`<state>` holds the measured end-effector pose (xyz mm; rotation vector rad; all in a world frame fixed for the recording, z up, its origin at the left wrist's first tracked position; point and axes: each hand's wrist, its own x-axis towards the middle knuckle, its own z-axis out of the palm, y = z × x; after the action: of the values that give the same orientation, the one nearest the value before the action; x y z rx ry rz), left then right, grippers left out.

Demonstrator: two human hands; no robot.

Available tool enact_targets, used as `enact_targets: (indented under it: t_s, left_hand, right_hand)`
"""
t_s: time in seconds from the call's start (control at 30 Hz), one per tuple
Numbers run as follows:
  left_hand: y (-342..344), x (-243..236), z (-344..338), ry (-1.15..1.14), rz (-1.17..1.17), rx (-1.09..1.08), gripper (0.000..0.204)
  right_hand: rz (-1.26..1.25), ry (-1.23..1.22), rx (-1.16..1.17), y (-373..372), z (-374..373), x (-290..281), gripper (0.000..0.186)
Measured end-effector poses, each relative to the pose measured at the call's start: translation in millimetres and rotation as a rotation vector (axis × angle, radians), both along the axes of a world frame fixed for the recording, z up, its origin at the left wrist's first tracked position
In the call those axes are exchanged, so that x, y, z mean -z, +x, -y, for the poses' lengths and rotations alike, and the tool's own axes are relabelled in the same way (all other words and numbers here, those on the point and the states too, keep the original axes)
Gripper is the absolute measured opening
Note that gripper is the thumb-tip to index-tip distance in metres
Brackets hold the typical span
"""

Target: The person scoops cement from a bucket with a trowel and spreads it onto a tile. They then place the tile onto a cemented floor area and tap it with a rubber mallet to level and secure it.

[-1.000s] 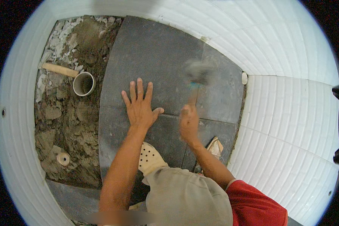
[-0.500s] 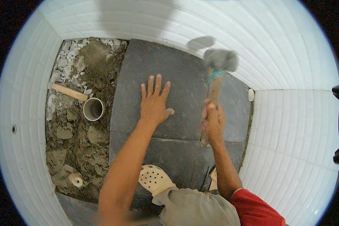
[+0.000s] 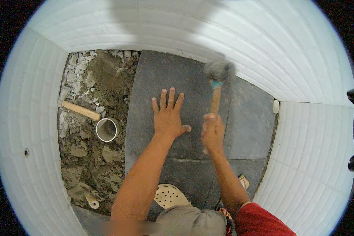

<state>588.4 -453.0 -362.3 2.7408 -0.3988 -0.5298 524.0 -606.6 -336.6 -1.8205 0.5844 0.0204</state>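
Observation:
My left hand (image 3: 169,120) lies flat with its fingers spread on a dark grey floor tile (image 3: 157,72). To its right, my right hand (image 3: 213,133) is wrapped round the wooden handle of a mallet (image 3: 215,98). The mallet's grey head is blurred by motion and shows over the far part of the tiles, near the back wall. Turquoise wrapping sits where handle meets head. A joint runs between this tile and a neighbouring grey tile (image 3: 249,118) on the right.
On the left, rough mortar and rubble (image 3: 82,149) border the tiles. A white pipe (image 3: 107,129) stands up there beside a wooden-handled tool (image 3: 80,109). White tiled walls (image 3: 310,137) enclose the floor. A perforated cream clog (image 3: 171,196) rests near my left forearm.
The mallet and my right hand have shifted left relative to the tiles, with the head now over the large tile. My left hand keeps its place on the tile. The whole view has shifted slightly.

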Motion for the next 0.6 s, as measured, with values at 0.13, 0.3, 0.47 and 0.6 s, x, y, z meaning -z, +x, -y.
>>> enact_targets:
  t_s: [0.13,0.3,0.47,0.6]
  left_hand:
    - [2.0,-3.4,1.4,0.006,-0.013,0.018,0.131]
    - [4.0,-5.1,3.2,0.022,-0.009,0.016,0.131]
    - [1.8,-7.3,3.2,0.003,-0.023,0.010,0.131]
    - [3.3,-6.7,3.2,-0.021,0.004,0.002,0.130]
  right_hand:
    - [0.277,0.055,0.133,-0.1,19.9,-17.4,0.046]
    - [0.172,-0.160,-0.007,-0.4,9.6,9.5,0.046]
    - [0.142,-0.158,0.039,-7.2,18.2,-3.9,0.044]
    - [0.251,0.187,0.209,-8.9,20.6,-12.7,0.045]
